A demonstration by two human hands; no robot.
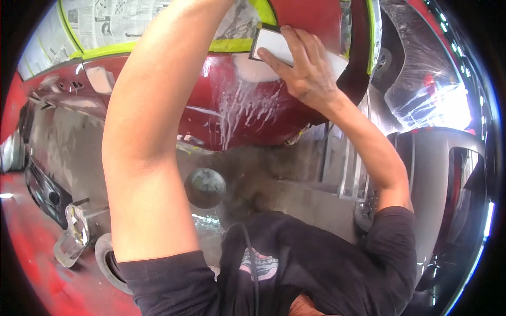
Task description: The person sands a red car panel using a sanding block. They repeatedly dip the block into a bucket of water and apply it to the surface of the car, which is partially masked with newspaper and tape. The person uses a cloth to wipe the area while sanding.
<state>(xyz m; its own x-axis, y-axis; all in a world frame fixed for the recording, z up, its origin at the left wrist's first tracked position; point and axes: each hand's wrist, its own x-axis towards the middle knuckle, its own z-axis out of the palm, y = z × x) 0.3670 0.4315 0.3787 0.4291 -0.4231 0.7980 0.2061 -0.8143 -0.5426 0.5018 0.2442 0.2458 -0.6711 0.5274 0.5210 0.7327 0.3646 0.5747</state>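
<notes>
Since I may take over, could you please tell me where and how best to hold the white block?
Probably grip the white block across its long edges, coming from opposite the red panel: it's elongated, with a flat face turned outward.

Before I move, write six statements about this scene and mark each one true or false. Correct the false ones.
1. The right hand is on a white block. True.
2. The left hand is in plain view. False: the left forearm runs off the top edge, and that hand is out of the picture.
3. Milky streaks run down the red panel. True.
4. The tape is blue. False: the tape along the newspaper is yellow-green.
5. The sleeves are long. False: the black sleeves end above the elbows.
6. A large grey curved part shows at the picture's right side. True.
</notes>
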